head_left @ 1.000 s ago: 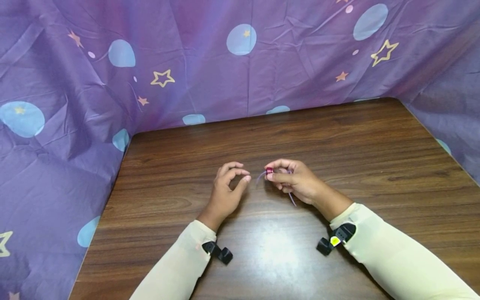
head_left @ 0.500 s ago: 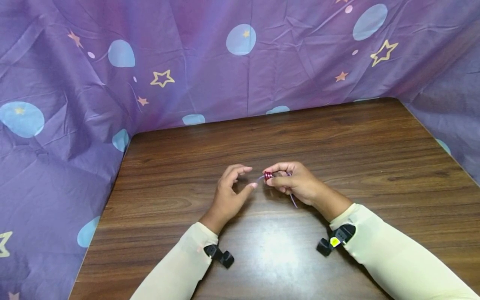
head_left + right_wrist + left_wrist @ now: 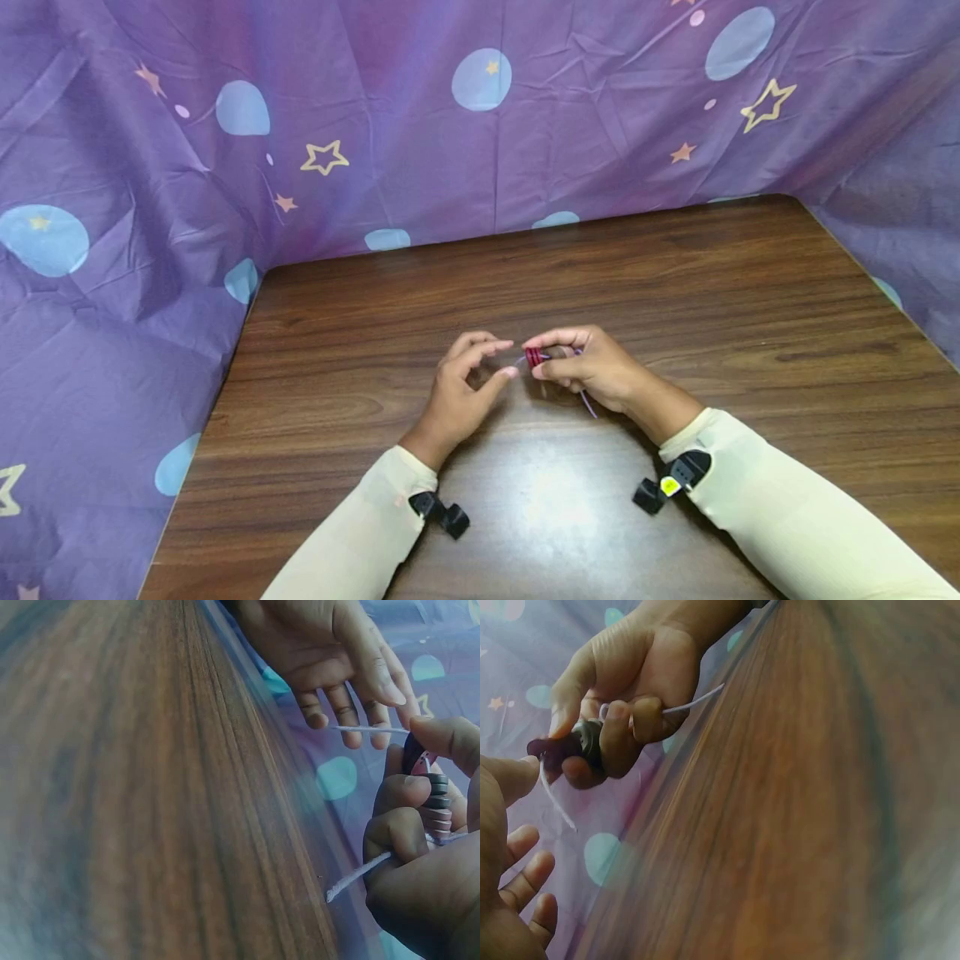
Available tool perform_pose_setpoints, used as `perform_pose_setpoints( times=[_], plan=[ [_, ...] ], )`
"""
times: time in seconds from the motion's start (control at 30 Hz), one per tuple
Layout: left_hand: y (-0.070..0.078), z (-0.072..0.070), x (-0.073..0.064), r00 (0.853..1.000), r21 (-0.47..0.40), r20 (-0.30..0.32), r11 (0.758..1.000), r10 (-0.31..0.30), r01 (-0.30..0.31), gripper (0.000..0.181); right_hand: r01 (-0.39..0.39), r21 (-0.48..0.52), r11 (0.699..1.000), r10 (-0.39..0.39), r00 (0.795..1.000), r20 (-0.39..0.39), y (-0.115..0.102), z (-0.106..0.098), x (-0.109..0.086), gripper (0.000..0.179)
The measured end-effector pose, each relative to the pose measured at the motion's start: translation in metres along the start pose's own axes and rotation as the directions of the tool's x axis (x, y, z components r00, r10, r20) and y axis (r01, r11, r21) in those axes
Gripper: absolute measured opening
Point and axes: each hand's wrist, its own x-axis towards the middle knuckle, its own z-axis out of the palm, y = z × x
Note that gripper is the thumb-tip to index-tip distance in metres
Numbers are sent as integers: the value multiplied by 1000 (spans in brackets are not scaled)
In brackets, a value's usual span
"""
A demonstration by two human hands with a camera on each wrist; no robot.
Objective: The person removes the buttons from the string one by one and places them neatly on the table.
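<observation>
My right hand (image 3: 603,367) pinches a dark red disc (image 3: 533,358), which looks like a button, between thumb and fingertips. Several smaller dark and pinkish rounds (image 3: 437,801) are stacked behind it, within the curled fingers. A thin lilac string (image 3: 367,729) comes out at the red disc, its end free. The string's other end (image 3: 352,880) sticks out below the curled fingers of the same hand. My left hand (image 3: 461,392) is just to the left, fingers spread and loosely bent. Its thumb tip is close to the disc in the left wrist view; whether it touches cannot be told.
Both hands are above a brown wood-grain table (image 3: 337,308). A purple cloth (image 3: 405,108) with stars and blue spots hangs behind the table and along both sides. Black wrist cameras (image 3: 442,512) are strapped over pale sleeves (image 3: 787,492).
My left hand has moved right, closer to the disc, and its thumb and fingers have spread apart. The red disc has turned and tipped slightly lower between the right fingertips.
</observation>
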Motion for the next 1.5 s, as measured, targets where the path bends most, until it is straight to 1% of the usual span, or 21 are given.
perform_pose_setpoints(
  times=[0.3, 0.47, 0.67, 0.9, 1.17, 1.23, 1.37, 1.5],
  plan=[
    [3, 2, -2, 1000, 0, 3, 1000, 5, -5, 35, -24, -42, 999, 23, 1000, -19, -1, 3, -1, 36],
    [3, 2, -2, 999, 14, 9, 999, 44, -44, 35, -25, -76, 997, 24, 999, -24, 0, 4, -1, 34],
    [3, 2, -2, 996, 40, 4, 995, 89, -89, 36, -27, -103, 994, 25, 999, -19, -1, 5, -1, 43],
    [0, 3, -2, 993, 38, -3, 992, 117, -117, 35, -49, -117, 992, 49, 999, -8, -1, 7, -2, 49],
    [-1, 2, -1, 982, 44, -7, 981, 188, -188, 32, -39, -131, 991, 41, 999, 13, -1, 8, -2, 49],
    [-1, 2, -1, 982, 38, -7, 981, 191, -191, 30, -34, -134, 990, 37, 999, 19, -1, 8, -2, 48],
    [-2, 2, -1, 984, 28, -11, 984, 178, -178, 28, -27, -139, 990, 31, 999, 23, 0, 9, -1, 47],
    [-2, 2, -2, 987, 29, -17, 987, 159, -159, 28, -27, -137, 990, 28, 1000, 3, -1, 9, -2, 47]
  ],
)
